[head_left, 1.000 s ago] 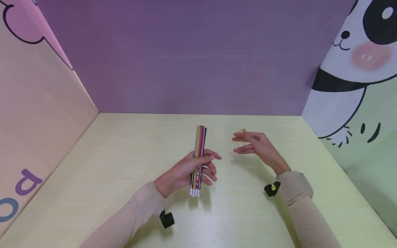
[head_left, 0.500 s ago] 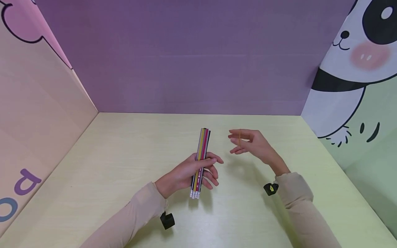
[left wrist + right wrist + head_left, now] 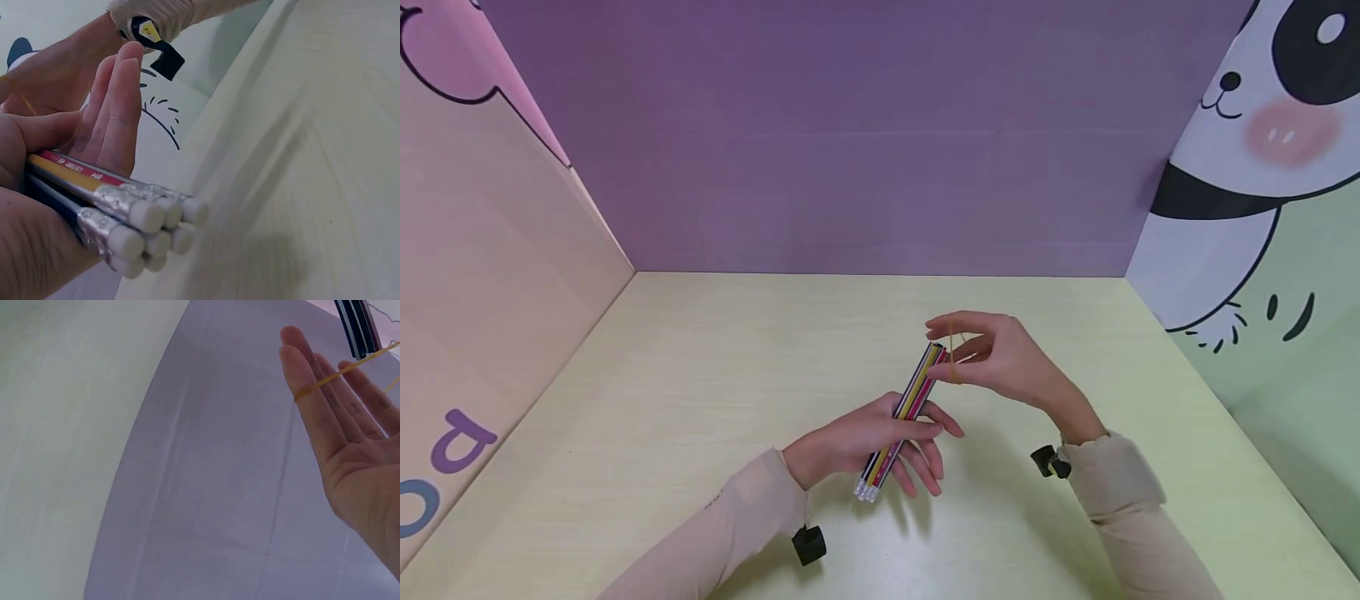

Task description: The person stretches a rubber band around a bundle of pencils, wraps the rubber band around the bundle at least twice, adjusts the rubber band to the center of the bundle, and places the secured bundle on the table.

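My left hand (image 3: 868,433) holds a bundle of pencils (image 3: 916,392), with the thumb laid across them and the fingers behind. The bundle slants up to the right above the table. In the left wrist view, white erasers (image 3: 147,217) in metal ferrules face the camera. A thin yellow-orange rubber band (image 3: 325,381) is looped over the spread, fairly straight fingers and thumb of my right hand (image 3: 1003,358). That hand is at the pencils' far ends. In the right wrist view the dark pencil ends are close to the band; whether they are inside the loop I cannot tell.
The pale wooden table (image 3: 715,358) lies beneath both hands. Behind it stands a purple wall panel (image 3: 850,167). A pinkish panel (image 3: 497,250) is at the left, and a green panel with a panda drawing (image 3: 1247,183) at the right.
My right hand has moved left with the rubber band, up to the pencil tips. My left hand has shifted slightly down and right, tilting the bundle rightward.
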Action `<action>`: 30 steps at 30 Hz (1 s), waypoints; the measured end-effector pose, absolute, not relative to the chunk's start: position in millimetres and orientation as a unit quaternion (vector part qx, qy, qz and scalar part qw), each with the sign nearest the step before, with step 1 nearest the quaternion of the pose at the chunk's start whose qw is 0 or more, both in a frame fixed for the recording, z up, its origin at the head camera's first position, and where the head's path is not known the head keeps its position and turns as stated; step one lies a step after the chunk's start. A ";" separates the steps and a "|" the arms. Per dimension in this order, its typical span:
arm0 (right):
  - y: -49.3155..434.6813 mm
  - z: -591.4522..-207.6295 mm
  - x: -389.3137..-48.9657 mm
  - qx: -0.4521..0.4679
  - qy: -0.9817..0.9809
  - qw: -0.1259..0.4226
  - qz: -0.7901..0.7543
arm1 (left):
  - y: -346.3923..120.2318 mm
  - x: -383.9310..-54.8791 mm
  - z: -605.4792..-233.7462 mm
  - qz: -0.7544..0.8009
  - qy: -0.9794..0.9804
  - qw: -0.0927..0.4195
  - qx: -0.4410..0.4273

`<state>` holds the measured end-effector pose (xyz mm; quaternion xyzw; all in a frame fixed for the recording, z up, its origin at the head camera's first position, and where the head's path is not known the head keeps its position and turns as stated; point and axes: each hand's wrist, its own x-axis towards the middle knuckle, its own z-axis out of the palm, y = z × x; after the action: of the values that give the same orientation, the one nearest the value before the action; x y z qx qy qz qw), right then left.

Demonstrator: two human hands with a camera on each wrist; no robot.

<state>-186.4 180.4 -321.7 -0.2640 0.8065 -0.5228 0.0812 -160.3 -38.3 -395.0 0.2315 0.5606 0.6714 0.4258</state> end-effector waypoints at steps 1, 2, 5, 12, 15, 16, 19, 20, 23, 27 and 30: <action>178.4 -321.7 -185.1 -0.268 0.810 0.078 -0.516 | -38.1 -159.3 -394.8 0.666 0.563 0.430 0.234; 176.5 -321.7 -184.1 -0.273 0.815 0.075 -0.506 | -37.9 -158.4 -394.9 0.660 0.565 0.434 0.239; 172.2 -323.4 -182.6 -0.285 0.829 0.084 -0.474 | -36.9 -155.9 -393.9 0.648 0.568 0.441 0.251; 168.3 -328.8 -183.6 -0.304 0.833 0.135 -0.442 | -34.5 -153.5 -390.0 0.655 0.567 0.427 0.259; 168.8 -331.3 -182.9 -0.302 0.830 0.167 -0.438 | -34.0 -153.4 -388.6 0.650 0.578 0.418 0.263; 168.9 -332.0 -182.5 -0.299 0.832 0.176 -0.434 | -34.0 -153.6 -388.6 0.647 0.582 0.415 0.266; 170.0 -333.4 -181.8 -0.294 0.837 0.191 -0.421 | -34.2 -154.3 -389.1 0.637 0.597 0.399 0.279; 170.7 -333.5 -181.9 -0.290 0.838 0.195 -0.419 | -34.5 -154.4 -389.0 0.637 0.602 0.393 0.279; 174.3 -333.9 -183.6 -0.290 0.841 0.193 -0.414 | -36.3 -156.6 -387.8 0.636 0.615 0.374 0.278; 178.7 -330.8 -184.7 -0.288 0.854 0.198 -0.386 | -40.7 -160.4 -386.1 0.642 0.624 0.351 0.274; 179.7 -326.8 -182.7 -0.285 0.864 0.212 -0.357 | -42.1 -162.7 -388.6 0.636 0.638 0.340 0.270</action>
<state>-182.7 179.7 -326.8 -0.2850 0.8641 -0.3568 0.2118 -162.7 -42.1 -388.6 0.2704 0.6378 0.6359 0.3402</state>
